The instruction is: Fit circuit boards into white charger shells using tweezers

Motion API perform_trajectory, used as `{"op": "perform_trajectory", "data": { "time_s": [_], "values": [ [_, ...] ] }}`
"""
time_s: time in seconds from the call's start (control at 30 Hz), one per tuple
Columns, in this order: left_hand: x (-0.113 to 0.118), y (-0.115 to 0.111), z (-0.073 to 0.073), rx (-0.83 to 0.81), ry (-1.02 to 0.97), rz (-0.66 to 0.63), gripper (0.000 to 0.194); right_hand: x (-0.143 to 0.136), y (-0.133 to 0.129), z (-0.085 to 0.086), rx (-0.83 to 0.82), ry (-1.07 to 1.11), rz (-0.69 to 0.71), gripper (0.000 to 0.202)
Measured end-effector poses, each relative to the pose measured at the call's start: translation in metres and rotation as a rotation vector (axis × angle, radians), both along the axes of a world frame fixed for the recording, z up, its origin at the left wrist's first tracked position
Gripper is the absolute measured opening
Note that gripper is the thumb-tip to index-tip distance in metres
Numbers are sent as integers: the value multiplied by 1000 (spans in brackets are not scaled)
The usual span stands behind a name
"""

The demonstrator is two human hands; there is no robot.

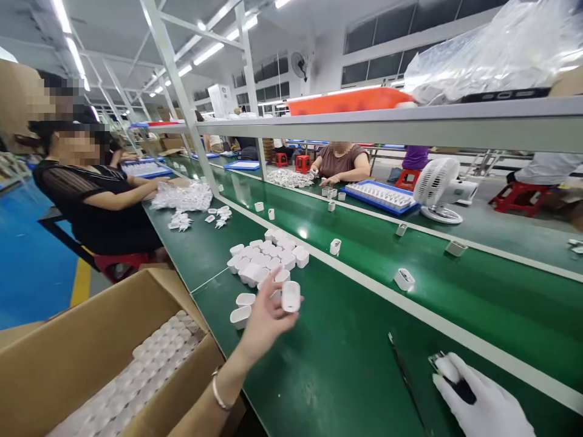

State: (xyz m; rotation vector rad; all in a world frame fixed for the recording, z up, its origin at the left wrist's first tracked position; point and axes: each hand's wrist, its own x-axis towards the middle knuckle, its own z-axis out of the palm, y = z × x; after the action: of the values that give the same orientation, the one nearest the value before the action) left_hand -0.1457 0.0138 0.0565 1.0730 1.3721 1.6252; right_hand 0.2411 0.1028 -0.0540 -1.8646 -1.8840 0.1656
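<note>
My left hand [266, 318], bare with a bracelet at the wrist, grips a white plastic housing [290, 297] whose open, hollow end faces me. Just behind it, a cluster of similar white housings [259, 258] covers part of the green bench, and two more housings [240, 316] lie close to the wrist. At the lower right, my right hand [478, 394] wears a white glove. Its fingers are closed on a small circuit board [435, 359], mostly hidden by the fingertips. A slim black tool with a forked metal tip [405, 379] rests on the bench left of the glove.
A cardboard box [150, 291] with rows of white pieces stands at lower left. Several housings [404, 279] sit spaced along the green belt [364, 267]. Overhead runs a shelf [387, 124] with posts. Co-workers sit left and across; a white fan [437, 185] stands opposite.
</note>
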Motion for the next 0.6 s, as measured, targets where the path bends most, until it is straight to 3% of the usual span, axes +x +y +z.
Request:
{"op": "perform_trajectory", "data": {
  "time_s": [0.1,0.17,0.27,0.37,0.47,0.6],
  "values": [
    [42,19,-2,-71,32,-373,54,-6,-2,13,-137,66,-74,57],
    [64,32,-4,-103,68,-511,49,-14,-8,22,-108,230,-110,55],
    [92,49,-13,-68,190,-593,48,-28,-24,32,11,547,-61,48],
    [113,57,-33,5,275,-651,52,-44,-45,38,127,801,83,39],
    [121,55,-53,19,265,-713,55,-58,-64,37,218,862,221,33],
    [120,48,-67,37,277,-692,37,-70,-75,33,205,873,325,34]
  ]
}}
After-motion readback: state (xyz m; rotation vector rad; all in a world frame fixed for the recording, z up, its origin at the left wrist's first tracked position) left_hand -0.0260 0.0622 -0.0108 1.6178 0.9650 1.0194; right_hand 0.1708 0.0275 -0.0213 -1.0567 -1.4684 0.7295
